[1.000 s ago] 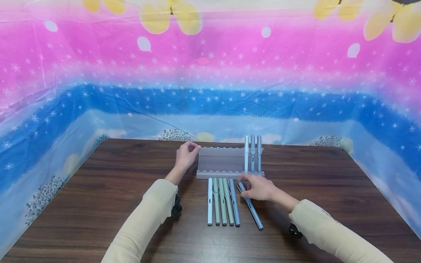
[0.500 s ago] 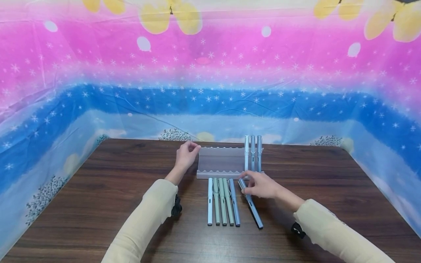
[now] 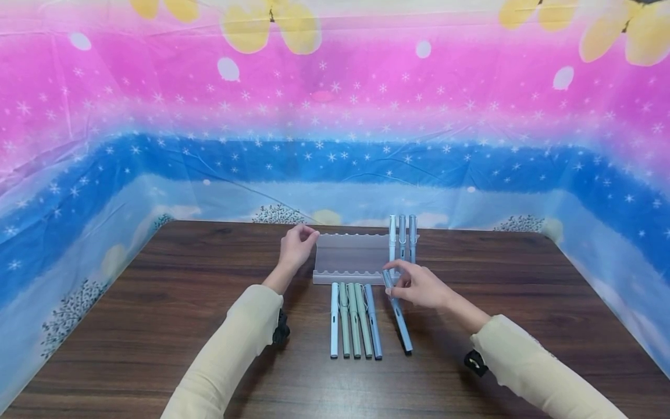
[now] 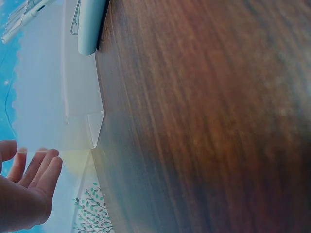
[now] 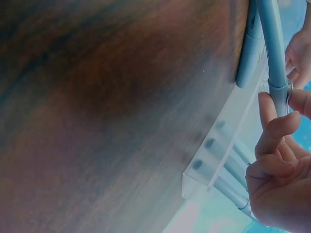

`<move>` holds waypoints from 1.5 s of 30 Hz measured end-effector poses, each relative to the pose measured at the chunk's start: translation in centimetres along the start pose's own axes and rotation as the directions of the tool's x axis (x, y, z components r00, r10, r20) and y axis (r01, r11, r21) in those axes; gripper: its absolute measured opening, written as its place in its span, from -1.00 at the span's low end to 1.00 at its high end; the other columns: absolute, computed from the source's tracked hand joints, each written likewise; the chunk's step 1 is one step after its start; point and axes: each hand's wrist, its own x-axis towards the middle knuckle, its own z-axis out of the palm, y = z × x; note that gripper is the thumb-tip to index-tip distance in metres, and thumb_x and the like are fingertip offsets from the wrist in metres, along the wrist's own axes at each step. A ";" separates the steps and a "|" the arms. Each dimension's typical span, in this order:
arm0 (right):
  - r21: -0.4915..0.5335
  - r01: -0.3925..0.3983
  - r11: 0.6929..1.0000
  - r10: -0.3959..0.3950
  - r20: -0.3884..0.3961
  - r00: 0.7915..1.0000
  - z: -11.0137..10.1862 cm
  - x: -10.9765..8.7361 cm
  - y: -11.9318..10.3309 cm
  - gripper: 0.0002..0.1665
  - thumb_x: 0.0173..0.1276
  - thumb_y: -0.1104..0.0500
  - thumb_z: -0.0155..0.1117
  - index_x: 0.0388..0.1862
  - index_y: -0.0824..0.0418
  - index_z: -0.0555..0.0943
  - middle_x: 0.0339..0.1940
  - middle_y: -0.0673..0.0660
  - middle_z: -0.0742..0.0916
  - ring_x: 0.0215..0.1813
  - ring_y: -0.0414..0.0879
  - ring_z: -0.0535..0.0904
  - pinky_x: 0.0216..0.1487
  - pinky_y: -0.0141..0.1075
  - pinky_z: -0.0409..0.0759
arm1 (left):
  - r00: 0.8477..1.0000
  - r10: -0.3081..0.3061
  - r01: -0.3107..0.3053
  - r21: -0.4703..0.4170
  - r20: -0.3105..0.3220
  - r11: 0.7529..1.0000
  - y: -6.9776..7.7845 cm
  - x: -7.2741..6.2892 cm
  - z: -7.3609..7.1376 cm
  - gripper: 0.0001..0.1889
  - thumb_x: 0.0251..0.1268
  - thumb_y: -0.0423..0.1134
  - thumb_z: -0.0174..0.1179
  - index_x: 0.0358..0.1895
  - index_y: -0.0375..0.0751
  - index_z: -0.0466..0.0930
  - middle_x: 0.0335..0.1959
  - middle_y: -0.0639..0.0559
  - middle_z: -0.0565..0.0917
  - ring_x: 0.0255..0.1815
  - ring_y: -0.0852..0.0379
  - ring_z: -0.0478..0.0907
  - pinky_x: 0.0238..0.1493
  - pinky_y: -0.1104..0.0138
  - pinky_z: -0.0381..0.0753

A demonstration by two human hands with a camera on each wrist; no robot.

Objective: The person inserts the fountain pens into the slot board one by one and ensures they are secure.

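Right grip (image 3: pixel 424 286) pinches 1 blue pen (image 3: pixel 400 320) while left grip (image 3: pixel 296 245) pinches the clear rack (image 3: pixel 350 254).

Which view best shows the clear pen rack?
The head view: it takes in almost the whole pen rack, though three pens and the right hand cover parts of its right end. The left wrist view shows its left end close up; the right wrist view shows its right end, partly behind that hand.
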 end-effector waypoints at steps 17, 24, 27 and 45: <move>0.085 -0.014 0.996 0.025 -0.122 0.992 -1.2 0.4 0.1 -0.43 0.21 0.14 0.19 0.20 0.07 0.28 -0.50 0.03 0.62 -0.63 0.10 0.46 -0.64 -0.20 0.47 | 1.000 0.005 -0.005 0.003 0.001 1.000 -0.1 0.1 0.1 -0.79 0.21 -0.22 0.08 -0.24 -0.33 0.52 -0.27 -0.16 0.59 -0.20 -0.05 0.47 -0.12 0.17 0.39; 0.086 -0.015 0.996 0.030 -0.167 0.985 -1.6 0.8 0.5 -0.43 0.21 0.16 0.20 0.20 0.08 0.28 -0.50 0.02 0.62 -0.59 0.12 0.49 -0.62 -0.21 0.48 | 1.000 0.006 -0.006 -0.001 0.002 1.000 0.0 0.0 0.0 -0.78 0.22 -0.21 0.07 -0.24 -0.33 0.51 -0.28 -0.16 0.58 -0.20 -0.05 0.47 -0.12 0.16 0.39; 0.063 -0.012 0.998 0.023 -0.192 0.981 -1.7 1.0 0.6 -0.43 0.21 0.16 0.19 0.20 0.11 0.28 -0.50 0.01 0.62 -0.55 0.11 0.50 -0.60 -0.21 0.48 | 1.000 0.003 -0.003 -0.003 0.001 1.000 -0.1 0.0 0.0 -0.79 0.22 -0.22 0.07 -0.24 -0.33 0.52 -0.29 -0.16 0.58 -0.21 -0.05 0.47 -0.13 0.17 0.39; -0.004 -0.003 1.000 0.001 -0.313 0.950 -2.4 2.0 0.3 -0.41 0.21 0.16 0.19 0.23 0.10 0.27 -0.48 0.03 0.62 -0.58 0.05 0.49 -0.62 -0.21 0.42 | 1.000 0.009 -0.009 0.001 0.003 1.000 -0.2 0.0 0.0 -0.78 0.22 -0.20 0.07 -0.25 -0.32 0.52 -0.28 -0.15 0.58 -0.20 -0.04 0.47 -0.12 0.17 0.38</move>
